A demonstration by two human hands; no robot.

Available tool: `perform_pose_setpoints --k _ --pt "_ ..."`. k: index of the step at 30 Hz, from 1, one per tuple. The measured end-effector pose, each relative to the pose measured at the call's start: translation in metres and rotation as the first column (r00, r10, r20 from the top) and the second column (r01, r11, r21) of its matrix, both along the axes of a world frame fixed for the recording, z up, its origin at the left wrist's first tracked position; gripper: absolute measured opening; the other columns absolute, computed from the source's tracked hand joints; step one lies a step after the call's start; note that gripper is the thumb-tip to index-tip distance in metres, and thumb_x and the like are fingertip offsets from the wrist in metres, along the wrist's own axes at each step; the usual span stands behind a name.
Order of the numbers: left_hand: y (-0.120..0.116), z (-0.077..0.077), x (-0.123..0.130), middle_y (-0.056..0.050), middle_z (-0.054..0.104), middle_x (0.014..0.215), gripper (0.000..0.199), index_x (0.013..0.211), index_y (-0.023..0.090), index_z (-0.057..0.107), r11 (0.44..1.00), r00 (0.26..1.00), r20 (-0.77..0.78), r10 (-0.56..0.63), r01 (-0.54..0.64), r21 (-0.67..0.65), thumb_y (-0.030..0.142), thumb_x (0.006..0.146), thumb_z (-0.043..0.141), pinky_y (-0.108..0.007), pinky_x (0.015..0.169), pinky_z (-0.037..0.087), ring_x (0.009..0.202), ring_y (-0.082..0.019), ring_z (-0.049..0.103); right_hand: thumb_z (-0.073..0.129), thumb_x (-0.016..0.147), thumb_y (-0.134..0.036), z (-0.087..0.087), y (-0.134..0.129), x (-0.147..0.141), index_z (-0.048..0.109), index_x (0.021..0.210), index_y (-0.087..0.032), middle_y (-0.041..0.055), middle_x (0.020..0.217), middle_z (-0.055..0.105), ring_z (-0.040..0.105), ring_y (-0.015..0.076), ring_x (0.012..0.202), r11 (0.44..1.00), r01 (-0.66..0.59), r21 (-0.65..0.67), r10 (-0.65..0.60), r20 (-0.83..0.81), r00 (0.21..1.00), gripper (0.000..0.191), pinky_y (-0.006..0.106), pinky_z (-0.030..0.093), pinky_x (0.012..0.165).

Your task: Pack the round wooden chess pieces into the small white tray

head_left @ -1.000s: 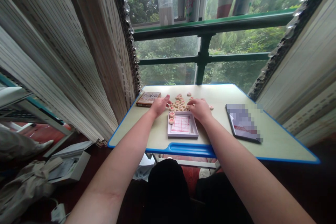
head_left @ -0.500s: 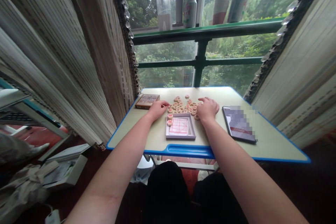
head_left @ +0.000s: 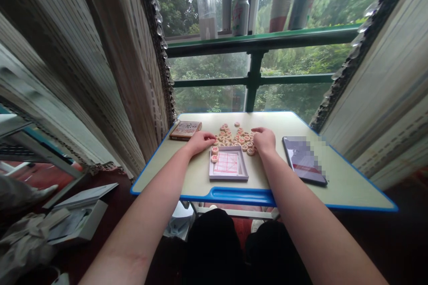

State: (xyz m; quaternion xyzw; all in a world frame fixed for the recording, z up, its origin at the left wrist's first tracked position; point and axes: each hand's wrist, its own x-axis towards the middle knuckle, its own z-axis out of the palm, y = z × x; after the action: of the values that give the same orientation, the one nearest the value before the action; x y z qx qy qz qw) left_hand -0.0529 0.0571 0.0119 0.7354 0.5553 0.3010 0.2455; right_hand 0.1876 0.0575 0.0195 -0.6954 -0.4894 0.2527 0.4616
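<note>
Round wooden pieces with red and dark characters (head_left: pixel 236 140) lie in a loose pile in the middle of the desk. In front of them is a shallow open box (head_left: pixel 245 172) with a red-lined sheet (head_left: pixel 226 163) inside and two pieces (head_left: pixel 214 158) at its left side. My left hand (head_left: pixel 201 141) rests at the pile's left edge, its fingertips together against a piece. At the right edge of the pile, my right hand (head_left: pixel 265 139) is curled with the index finger bent; what its fingers touch is hidden.
A flat patterned box (head_left: pixel 186 130) lies at the desk's back left. To the right is a dark tablet (head_left: pixel 302 160). Cans (head_left: pixel 240 17) and cups stand on the window ledge (head_left: pixel 264 39). Curtains hang on both sides.
My right hand's fingers have curled in more. My left hand has stayed nearly in place beside the pile. The view has shifted slightly.
</note>
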Motion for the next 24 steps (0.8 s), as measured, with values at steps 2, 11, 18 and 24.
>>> perform_pose_setpoints --k 2,11,18,24 --pt "0.000 0.000 0.000 -0.006 0.072 0.086 0.026 0.088 0.015 0.072 1.000 1.000 0.010 0.004 -0.004 0.008 0.031 0.071 0.060 -0.029 0.078 0.048 0.083 -0.019 0.063 0.044 0.059 -0.010 -0.003 0.002 0.001 0.071 0.097 -0.012 0.0098 0.081 0.070 0.060 0.0175 0.060 0.999 0.036 -0.005 -0.037 -0.095 0.995 0.048 0.026 0.044 0.054" --pt "0.004 -0.004 0.000 -0.006 0.072 0.082 0.026 0.084 0.015 0.073 1.000 1.000 -0.025 0.011 -0.011 0.026 0.035 0.071 0.062 -0.030 0.075 0.048 0.079 -0.019 0.063 0.046 0.058 -0.011 -0.004 -0.002 -0.009 0.074 0.085 -0.017 0.0064 0.076 0.071 0.061 0.0184 0.067 0.998 -0.062 -0.017 0.062 0.031 0.998 0.039 0.026 0.045 0.061" --pt "0.007 -0.006 -0.002 -0.007 0.072 0.086 0.029 0.088 0.015 0.073 0.999 1.000 -0.023 0.008 -0.008 0.038 0.035 0.073 0.060 -0.030 0.078 0.048 0.082 -0.020 0.063 0.043 0.067 -0.013 0.004 -0.005 -0.010 0.073 0.089 -0.023 0.0045 0.085 0.071 0.061 0.0213 0.086 0.998 -0.054 -0.035 0.061 0.280 0.958 0.039 0.029 0.044 0.074" --pt "0.006 -0.004 -0.002 -0.006 0.072 0.086 0.026 0.086 0.017 0.074 0.999 0.999 -0.037 0.028 -0.026 0.047 0.034 0.071 0.062 -0.030 0.076 0.049 0.081 -0.020 0.063 0.042 0.074 -0.014 0.005 -0.009 -0.021 0.074 0.086 -0.020 0.0047 0.094 0.071 0.056 0.0214 0.097 0.977 -0.195 0.085 0.126 0.507 0.852 0.034 0.031 0.040 0.087"
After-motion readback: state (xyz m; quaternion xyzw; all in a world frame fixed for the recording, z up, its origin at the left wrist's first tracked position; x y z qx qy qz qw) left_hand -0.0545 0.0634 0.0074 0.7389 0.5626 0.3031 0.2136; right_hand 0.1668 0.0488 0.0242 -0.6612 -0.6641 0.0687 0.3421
